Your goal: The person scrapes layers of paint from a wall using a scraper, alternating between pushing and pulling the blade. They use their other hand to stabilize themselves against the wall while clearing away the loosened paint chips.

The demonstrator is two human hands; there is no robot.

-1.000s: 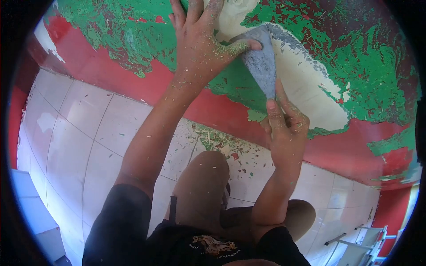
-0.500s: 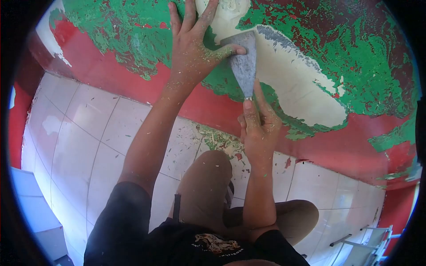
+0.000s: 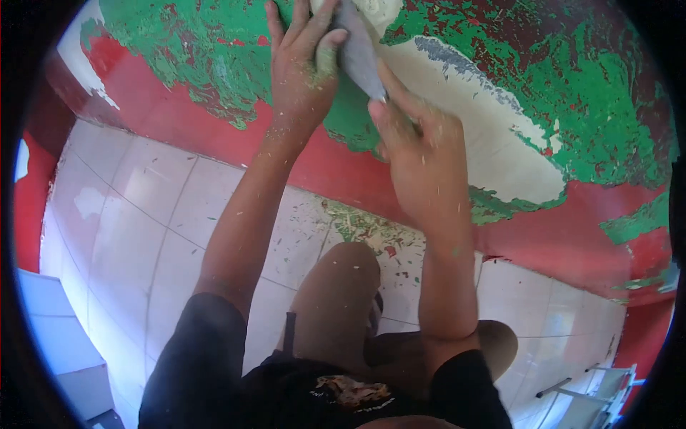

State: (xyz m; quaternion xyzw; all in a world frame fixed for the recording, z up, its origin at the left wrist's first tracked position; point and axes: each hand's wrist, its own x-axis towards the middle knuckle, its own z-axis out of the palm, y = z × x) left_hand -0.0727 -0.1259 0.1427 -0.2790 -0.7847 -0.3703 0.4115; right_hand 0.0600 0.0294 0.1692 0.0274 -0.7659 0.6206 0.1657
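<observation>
Above the lower edge of the wall [image 3: 514,121], the scraper [image 3: 359,58] is pinched at its handle by the right hand [image 3: 427,146]. Long axis slants up-left; blade is set beside the left hand [image 3: 304,80], fingers loosely spread.

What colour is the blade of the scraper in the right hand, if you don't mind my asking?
The blade is grey, seen best in the head view.

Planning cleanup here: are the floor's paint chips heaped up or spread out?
Spread out: the chips lie thickest near the wall, with more scattered across the tiles.
</observation>
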